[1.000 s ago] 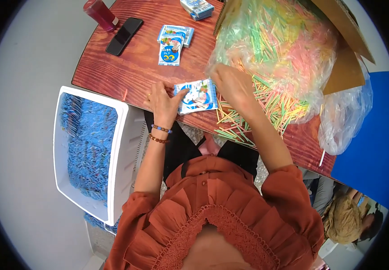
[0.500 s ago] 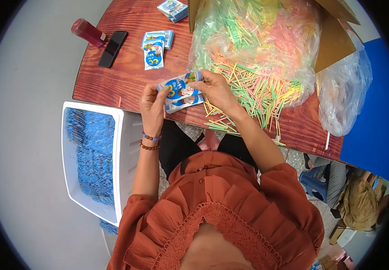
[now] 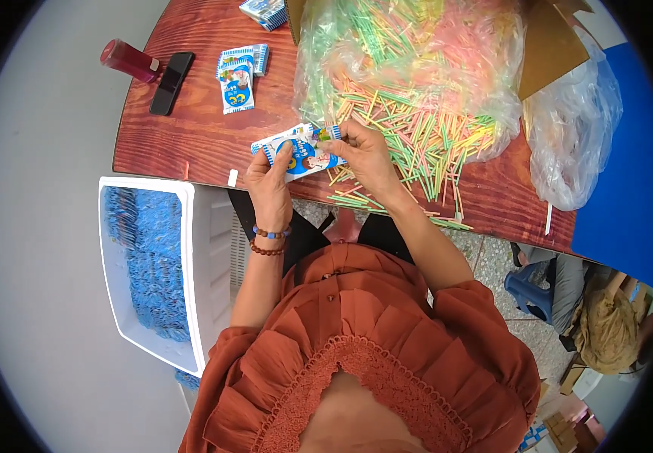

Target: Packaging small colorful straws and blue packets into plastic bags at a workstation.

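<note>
Between my two hands is a small blue-and-white printed packet [image 3: 302,160], held over the table's near edge. My left hand [image 3: 270,189] is closed on its left end, with the thumb lying across the front. My right hand [image 3: 372,160] pinches the right end between thumb and fingers. The edge of another similar packet [image 3: 287,136] shows just behind it. Close to my right hand lies a heap of thin pastel sticks [image 3: 424,140] in green, pink and yellow, spilling from a clear plastic bag [image 3: 409,57].
Several similar packets [image 3: 237,87] lie farther back, with a black phone [image 3: 171,83] and red bottle [image 3: 131,62] to their left. A white bin [image 3: 198,264] holding many blue packets [image 3: 159,264] stands at left. A cardboard box [image 3: 557,53] and crumpled plastic [image 3: 572,136] are at right.
My left hand has moved closer to my right, and the two packets now overlap more closely. A small white piece now shows at the table edge beside my left hand. The whole view has shifted slightly.
</note>
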The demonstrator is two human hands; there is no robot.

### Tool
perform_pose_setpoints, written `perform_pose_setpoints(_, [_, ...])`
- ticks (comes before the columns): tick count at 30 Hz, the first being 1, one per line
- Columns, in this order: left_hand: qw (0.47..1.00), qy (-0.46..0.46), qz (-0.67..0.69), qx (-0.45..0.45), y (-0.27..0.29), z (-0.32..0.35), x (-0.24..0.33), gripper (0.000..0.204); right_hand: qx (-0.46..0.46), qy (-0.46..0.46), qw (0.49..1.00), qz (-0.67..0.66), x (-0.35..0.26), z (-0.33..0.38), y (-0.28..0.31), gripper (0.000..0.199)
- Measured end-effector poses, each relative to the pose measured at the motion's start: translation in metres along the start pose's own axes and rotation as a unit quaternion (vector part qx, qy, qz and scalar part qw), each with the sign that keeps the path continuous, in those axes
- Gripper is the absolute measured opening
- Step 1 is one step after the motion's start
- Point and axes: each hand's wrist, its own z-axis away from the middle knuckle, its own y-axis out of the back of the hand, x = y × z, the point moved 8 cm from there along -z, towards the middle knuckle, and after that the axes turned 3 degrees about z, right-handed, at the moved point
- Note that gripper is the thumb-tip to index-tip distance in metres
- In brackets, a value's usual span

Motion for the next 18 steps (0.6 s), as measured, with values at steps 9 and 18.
perform_pose_setpoints(9, [0.996, 0.035, 0.080, 0.018, -0.005, 0.004, -0.019, 0.013, -0.002, 0.003, 1.000, 0.016, -0.004, 0.008, 0.009, 0.016])
perform_pose_setpoints(18, [0.985, 0.121, 0.120, -0.015, -0.012, 0.010, -0.027, 0.028, -0.055, 0.197, 0.967, 0.153, -0.063, 0.025, 0.015, 0.017])
